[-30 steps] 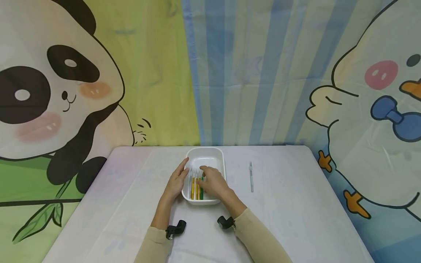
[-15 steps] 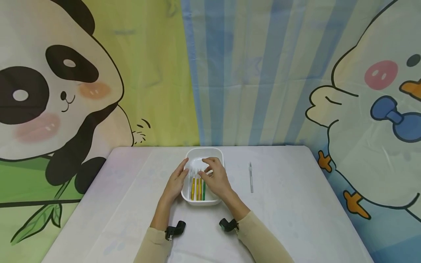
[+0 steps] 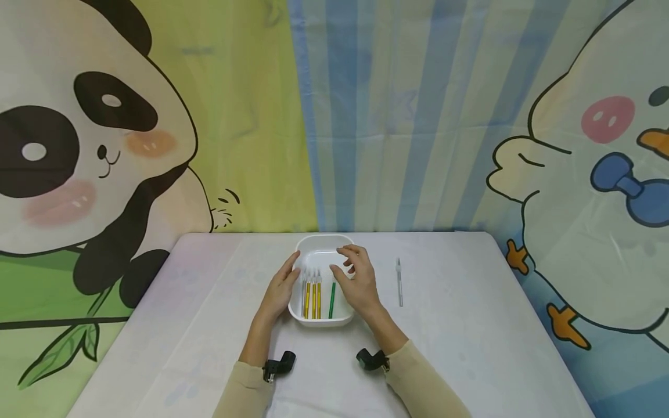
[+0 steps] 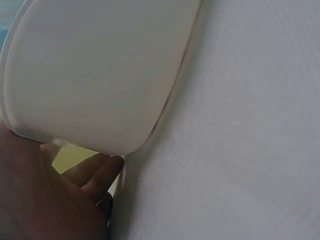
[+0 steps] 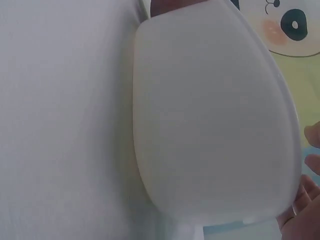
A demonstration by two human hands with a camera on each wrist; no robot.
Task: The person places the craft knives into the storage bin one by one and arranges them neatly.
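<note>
A white tray (image 3: 324, 323) stands on the table. My left hand (image 3: 278, 290) holds its left wall, thumb over the rim and fingers along the outside. Inside the tray, several slim yellow craft knives (image 3: 314, 302) with clear caps lie side by side, next to a silver one (image 3: 302, 300). Apart from that row, to its right, lies a green craft knife (image 3: 331, 302). Over the tray's right side, my right hand (image 3: 360, 287) has its thumb and fingers spread, thumb just above the green knife's upper end. Both wrist views show mostly the tray's outer wall (image 4: 100, 75).
A silver craft knife (image 3: 399, 284) with a clear cap lies on the white tablecloth (image 3: 449, 325), right of the tray. Behind the table hangs a curtain (image 3: 366, 116) with cartoon prints and stripes.
The green craft knife has shifted right, away from the yellow ones. My right hand has moved right and its fingers have spread apart. The left hand has stayed on the tray.
</note>
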